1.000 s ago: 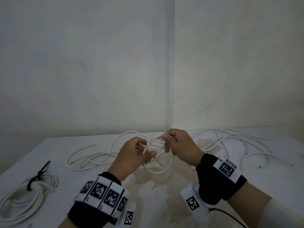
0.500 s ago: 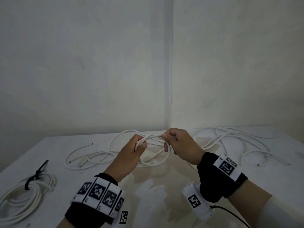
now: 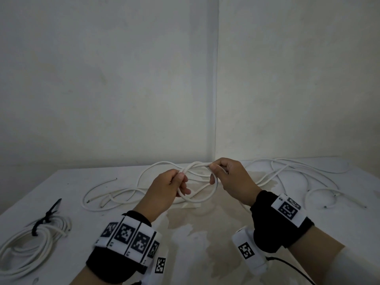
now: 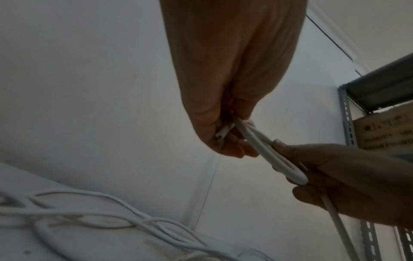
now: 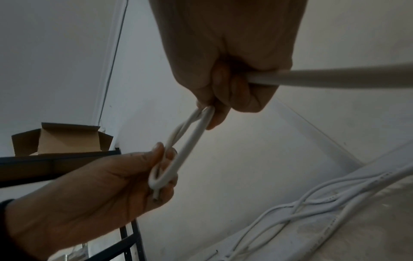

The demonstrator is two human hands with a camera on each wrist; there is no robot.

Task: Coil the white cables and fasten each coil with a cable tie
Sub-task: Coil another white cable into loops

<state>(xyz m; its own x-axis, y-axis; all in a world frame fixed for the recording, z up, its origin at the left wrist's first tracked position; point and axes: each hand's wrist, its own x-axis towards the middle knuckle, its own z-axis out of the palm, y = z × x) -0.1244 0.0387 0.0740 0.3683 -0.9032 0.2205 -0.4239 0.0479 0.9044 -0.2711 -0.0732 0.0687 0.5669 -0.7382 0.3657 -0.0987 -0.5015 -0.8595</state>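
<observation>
Both hands hold one white cable (image 3: 197, 165) above the table's middle. My left hand (image 3: 181, 177) pinches the cable's cut end and a small loop (image 5: 161, 176) between thumb and fingers. About a hand's width to the right, my right hand (image 3: 213, 171) pinches the same strands (image 4: 263, 146), and the cable runs on through its curled fingers (image 5: 335, 79). A wider loop (image 3: 201, 196) hangs below both hands. More loose white cable (image 3: 287, 173) sprawls over the table behind them. At the near left lies a finished coil (image 3: 30, 249) bound with a black cable tie (image 3: 46, 217).
The white table (image 3: 205, 254) stands in a room corner, with walls right behind it. Loose cable ends (image 3: 98, 200) lie at mid left and at far right (image 3: 329, 202). A metal shelf with a cardboard box (image 5: 62, 139) shows in the wrist views.
The hands rose slightly and drew apart, stretching the cable between them into a flatter, narrower loop. The left hand's grip shifted to the cable end.
</observation>
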